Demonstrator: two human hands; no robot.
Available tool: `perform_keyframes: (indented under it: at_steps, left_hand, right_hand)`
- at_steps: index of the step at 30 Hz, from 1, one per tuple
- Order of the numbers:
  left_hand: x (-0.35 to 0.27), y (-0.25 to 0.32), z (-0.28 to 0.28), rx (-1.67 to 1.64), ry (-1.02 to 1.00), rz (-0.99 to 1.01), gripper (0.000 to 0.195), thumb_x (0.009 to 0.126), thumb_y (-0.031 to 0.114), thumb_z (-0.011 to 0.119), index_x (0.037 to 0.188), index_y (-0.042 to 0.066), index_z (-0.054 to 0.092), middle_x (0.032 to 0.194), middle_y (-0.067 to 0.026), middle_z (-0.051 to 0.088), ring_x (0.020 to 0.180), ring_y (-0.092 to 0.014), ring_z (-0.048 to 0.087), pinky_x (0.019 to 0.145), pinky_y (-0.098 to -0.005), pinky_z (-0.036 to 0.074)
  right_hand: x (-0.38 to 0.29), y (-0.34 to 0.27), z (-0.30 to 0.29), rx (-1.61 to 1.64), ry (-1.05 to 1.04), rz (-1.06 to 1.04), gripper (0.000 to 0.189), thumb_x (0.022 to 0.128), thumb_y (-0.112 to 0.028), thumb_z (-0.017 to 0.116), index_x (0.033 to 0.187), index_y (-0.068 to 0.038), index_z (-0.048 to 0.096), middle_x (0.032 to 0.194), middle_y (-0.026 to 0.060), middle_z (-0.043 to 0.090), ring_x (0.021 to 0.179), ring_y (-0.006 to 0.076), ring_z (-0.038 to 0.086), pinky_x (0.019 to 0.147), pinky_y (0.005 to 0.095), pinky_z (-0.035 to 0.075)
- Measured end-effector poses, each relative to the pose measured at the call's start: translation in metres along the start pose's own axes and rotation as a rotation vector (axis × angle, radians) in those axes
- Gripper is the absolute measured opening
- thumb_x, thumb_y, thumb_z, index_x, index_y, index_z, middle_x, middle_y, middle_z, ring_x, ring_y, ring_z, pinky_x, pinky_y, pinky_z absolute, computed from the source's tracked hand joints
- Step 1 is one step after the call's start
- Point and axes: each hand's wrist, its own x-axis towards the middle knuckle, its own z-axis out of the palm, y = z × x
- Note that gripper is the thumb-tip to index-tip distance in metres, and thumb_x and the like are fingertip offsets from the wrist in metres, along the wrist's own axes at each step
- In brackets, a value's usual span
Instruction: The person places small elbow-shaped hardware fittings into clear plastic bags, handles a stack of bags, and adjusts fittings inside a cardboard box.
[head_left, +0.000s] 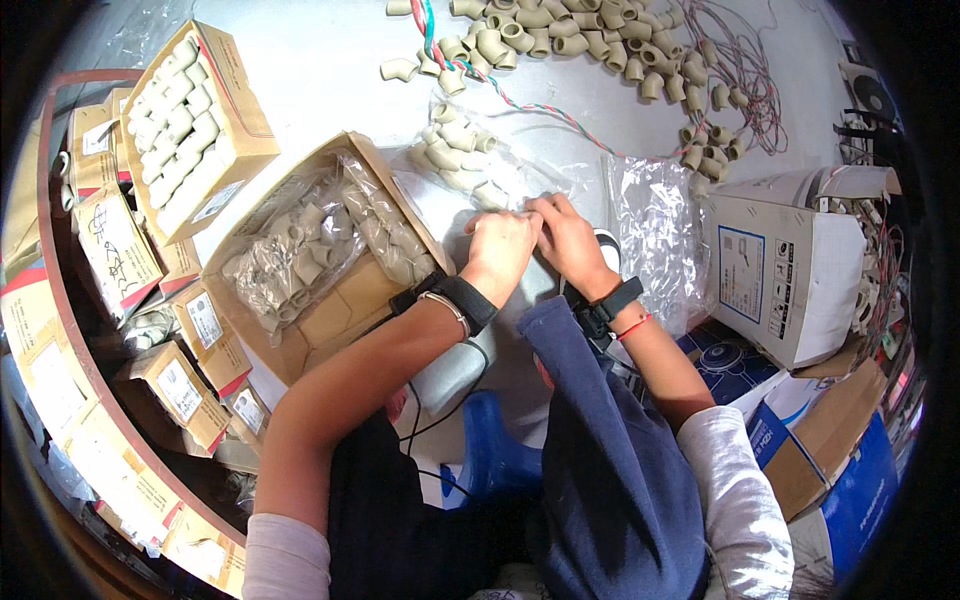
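Observation:
My left hand and my right hand meet at the near end of a clear plastic bag, fingers bent and thumbs close together. They appear to pinch the bag's edge between them. Several beige plastic pipe elbows lie inside the bag, beyond my hands on the pale table. Left of my left hand stands a cardboard box with bagged elbows in it. Flat clear plastic bags lie right of my right hand.
A heap of loose elbows covers the table's far side, beside tangled red and green wires. A carton full of pale elbows stands at left, above stacked cartons. At right are a white box and a blue box.

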Motion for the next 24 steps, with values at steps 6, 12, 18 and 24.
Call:
perform_keyframes:
  at_steps: [6,12,18,24]
  left_hand:
    - [-0.017,0.014,-0.005,0.038,0.027,0.011,0.012,0.084,0.016,0.054,0.096,0.015,0.051,0.07,0.0006,0.061,0.064,-0.016,0.065,0.054,-0.0343,0.048]
    - [-0.024,0.015,-0.025,0.117,0.124,0.002,0.021,0.083,0.017,0.054,0.104,0.014,0.053,0.087,-0.0042,0.054,0.073,-0.018,0.06,0.066,-0.0354,0.043]
    - [-0.023,0.016,-0.029,0.121,0.183,-0.069,0.022,0.082,0.018,0.056,0.103,0.018,0.053,0.082,-0.0016,0.051,0.071,-0.017,0.056,0.065,-0.0359,0.043]
    - [-0.011,0.02,-0.026,0.158,0.107,-0.088,0.026,0.084,0.019,0.054,0.109,0.017,0.054,0.088,-0.0023,0.053,0.074,-0.018,0.058,0.066,-0.0374,0.044]
  right_hand:
    - [-0.003,0.004,0.005,0.084,-0.015,-0.077,0.04,0.081,-0.01,0.058,0.12,-0.018,0.061,0.102,0.0189,0.05,0.082,0.0366,0.059,0.071,0.0418,0.05]
    - [-0.008,0.015,-0.012,0.096,-0.229,-0.104,0.054,0.082,-0.008,0.055,0.134,-0.021,0.048,0.1,0.0187,0.049,0.085,0.0382,0.058,0.073,0.0415,0.049]
    - [-0.014,0.009,-0.018,0.45,-0.131,-0.005,0.058,0.081,0.001,0.056,0.136,-0.007,0.042,0.109,0.0193,0.056,0.081,0.0283,0.061,0.075,0.0377,0.048]
    - [-0.014,0.007,0.011,0.493,0.142,0.24,0.031,0.085,-0.006,0.059,0.114,0.0,0.051,0.085,0.0156,0.066,0.074,0.0225,0.066,0.067,0.0319,0.051]
